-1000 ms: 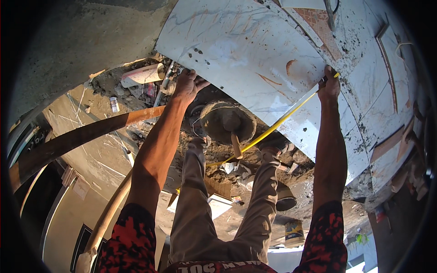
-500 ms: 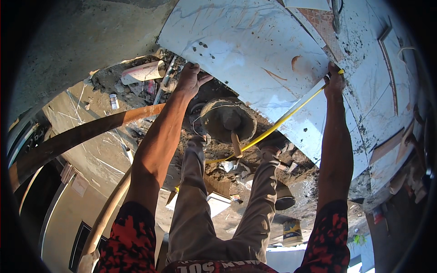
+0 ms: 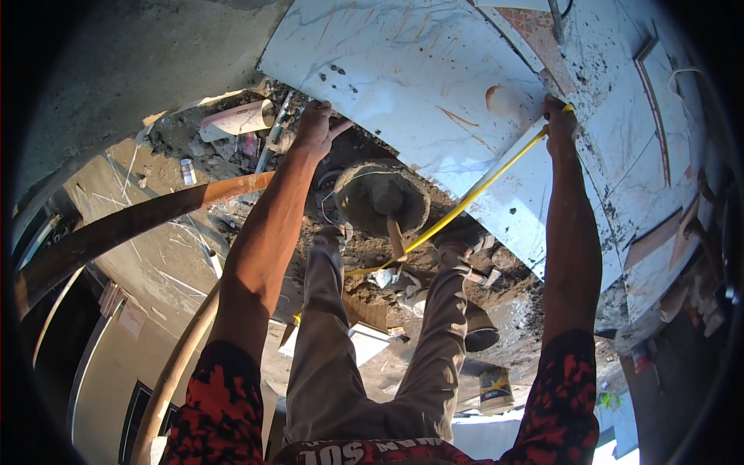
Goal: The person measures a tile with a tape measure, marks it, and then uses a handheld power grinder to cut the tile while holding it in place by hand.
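My left hand (image 3: 313,132) is at the near left edge of a large white marbled tile (image 3: 403,85). Its thumb bears on the edge, and a finger sticks out to the right. Farther right, my right hand (image 3: 559,128) is closed around a yellow band (image 3: 496,177) that looks like a measuring tape. From that fist the band slants down over the tile, past a mortar bucket (image 3: 353,192), towards the ground between my legs. A wooden-handled tool (image 3: 396,240) leans in the bucket. Just what my left fingertips grip underneath is hidden.
A curved brown pipe or plank (image 3: 163,208) crosses at the left, near a pale wooden pole (image 3: 178,368). Rubble and a pale broken pipe piece (image 3: 239,118) lie beyond it. Behind my legs stand a dark bucket (image 3: 480,332) and a yellow-labelled pail (image 3: 496,390).
The whole scene has shifted slightly left and up in view. Both hands keep their places against the tile, and the yellow band still runs from my right hand.
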The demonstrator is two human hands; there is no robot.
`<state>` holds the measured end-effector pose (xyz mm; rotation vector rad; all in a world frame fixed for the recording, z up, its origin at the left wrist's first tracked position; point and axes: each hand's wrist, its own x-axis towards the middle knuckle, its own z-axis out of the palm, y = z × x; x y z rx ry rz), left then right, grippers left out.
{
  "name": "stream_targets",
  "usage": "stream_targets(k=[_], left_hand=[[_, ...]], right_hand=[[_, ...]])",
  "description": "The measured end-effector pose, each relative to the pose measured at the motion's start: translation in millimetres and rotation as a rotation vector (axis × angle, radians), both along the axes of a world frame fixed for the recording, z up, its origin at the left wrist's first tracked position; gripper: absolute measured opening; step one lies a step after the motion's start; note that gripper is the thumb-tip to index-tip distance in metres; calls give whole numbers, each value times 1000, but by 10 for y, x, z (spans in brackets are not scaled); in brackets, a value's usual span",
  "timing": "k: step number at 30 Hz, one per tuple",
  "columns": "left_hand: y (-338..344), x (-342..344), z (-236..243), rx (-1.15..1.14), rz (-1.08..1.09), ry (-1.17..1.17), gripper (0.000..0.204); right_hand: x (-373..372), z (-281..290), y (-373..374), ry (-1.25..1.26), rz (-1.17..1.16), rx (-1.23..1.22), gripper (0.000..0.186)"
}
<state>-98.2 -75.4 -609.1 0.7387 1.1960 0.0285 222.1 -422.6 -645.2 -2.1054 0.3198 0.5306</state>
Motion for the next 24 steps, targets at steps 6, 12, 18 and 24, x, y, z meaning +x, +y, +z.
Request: stream_targets(k=[6, 12, 18, 24], left_hand=[[4, 24, -121, -33, -34, 112, 31], [8, 82, -329, -112, 419, 5, 33], [-759, 494, -645, -187, 481, -186, 43], [304, -439, -926, 908, -412, 184, 44]], right_hand=[[93, -9, -32, 16, 25, -7, 28], [-53, 227, 95, 107, -58, 180, 21], [-259, 954, -492, 48, -88, 320, 20], [-1438, 1638, -245, 50, -202, 404, 18]])
